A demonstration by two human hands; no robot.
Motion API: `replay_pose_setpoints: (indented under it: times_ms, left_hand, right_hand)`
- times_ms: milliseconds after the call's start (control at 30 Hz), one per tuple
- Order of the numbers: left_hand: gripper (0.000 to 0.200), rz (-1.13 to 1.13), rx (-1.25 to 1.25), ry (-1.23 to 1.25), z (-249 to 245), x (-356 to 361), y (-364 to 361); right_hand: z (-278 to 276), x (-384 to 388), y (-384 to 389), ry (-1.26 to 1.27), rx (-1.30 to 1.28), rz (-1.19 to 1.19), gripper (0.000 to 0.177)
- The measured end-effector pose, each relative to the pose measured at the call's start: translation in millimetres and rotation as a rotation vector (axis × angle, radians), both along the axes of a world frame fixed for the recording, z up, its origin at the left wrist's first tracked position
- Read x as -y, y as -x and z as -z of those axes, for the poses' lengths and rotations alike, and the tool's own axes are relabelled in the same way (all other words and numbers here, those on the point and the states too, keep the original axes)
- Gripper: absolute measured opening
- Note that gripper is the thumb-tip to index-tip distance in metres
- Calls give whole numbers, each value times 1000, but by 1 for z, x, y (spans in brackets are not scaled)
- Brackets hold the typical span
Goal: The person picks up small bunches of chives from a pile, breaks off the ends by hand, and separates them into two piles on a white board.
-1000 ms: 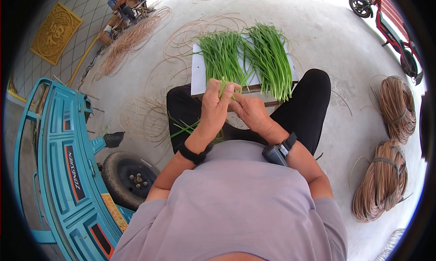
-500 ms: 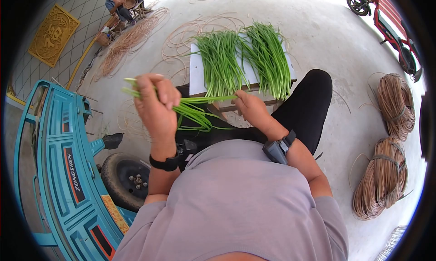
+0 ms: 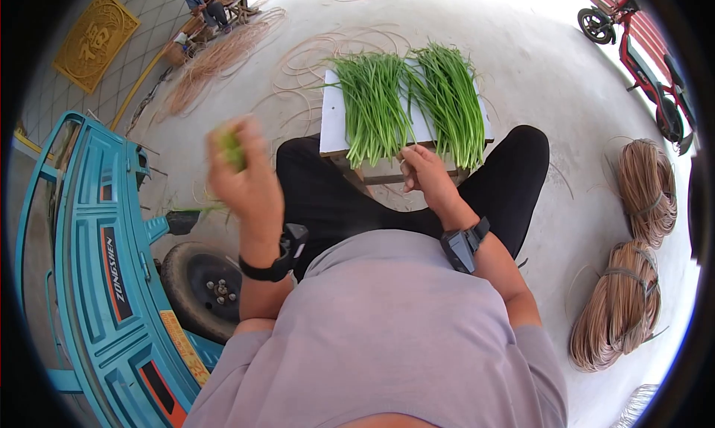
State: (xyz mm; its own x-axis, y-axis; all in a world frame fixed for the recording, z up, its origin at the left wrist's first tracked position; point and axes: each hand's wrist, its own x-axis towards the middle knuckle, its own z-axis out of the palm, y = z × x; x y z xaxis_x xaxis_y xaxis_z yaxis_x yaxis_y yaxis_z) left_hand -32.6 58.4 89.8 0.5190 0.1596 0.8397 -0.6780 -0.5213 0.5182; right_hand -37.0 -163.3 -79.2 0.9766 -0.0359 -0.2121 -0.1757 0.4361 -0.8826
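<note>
My left hand (image 3: 244,171), smeared by motion, is raised over the left side with its fingers closed around a bunch of green chives (image 3: 232,151). Thin green leaf ends (image 3: 201,207) show to the left of its wrist. Above my lap, my right hand (image 3: 430,181) has thumb and fingers pinched together near the lower ends of the chive piles; what is between the fingertips, if anything, is too small to make out. Two piles of long chives, a left one (image 3: 372,108) and a right one (image 3: 450,104), lie side by side on a white board (image 3: 334,122).
The board rests on a low wooden stand (image 3: 387,180) between my knees. To the left stand a blue vehicle side panel (image 3: 93,227) and a wheel (image 3: 201,290). Coiled cane bundles (image 3: 618,305) and a red scooter (image 3: 642,74) are at right. A seated person (image 3: 216,3) holds a basket.
The chives stretched between my hands have left my right hand; my left hand has swung their leaves leftward. My right hand has moved slightly right, and the view has shifted a little.
</note>
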Motion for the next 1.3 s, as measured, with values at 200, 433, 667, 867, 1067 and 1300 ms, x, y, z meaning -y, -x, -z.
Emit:
replay_pose_setpoints:
  times_ms: [200,433,667,867,1067,1300]
  left_hand:
    - [21,399,-586,-456,80,56,-28]
    - [23,436,-580,-637,112,95,-32]
    - [26,421,-631,-866,121,123,-42]
    - [32,494,-704,-968,121,135,-49]
    - [33,522,-733,-1074,128,144,-57]
    - [28,548,-759,-985,138,155,-56]
  right_hand:
    - [-6,-1,0,98,176,56,27]
    - [2,0,0,180,71,-8,22]
    - [1,-4,3,339,74,-182,14]
    - [2,-2,0,492,46,-231,16]
    - [-1,-3,2,646,3,-281,21]
    - [25,-7,5,801,497,-415,17]
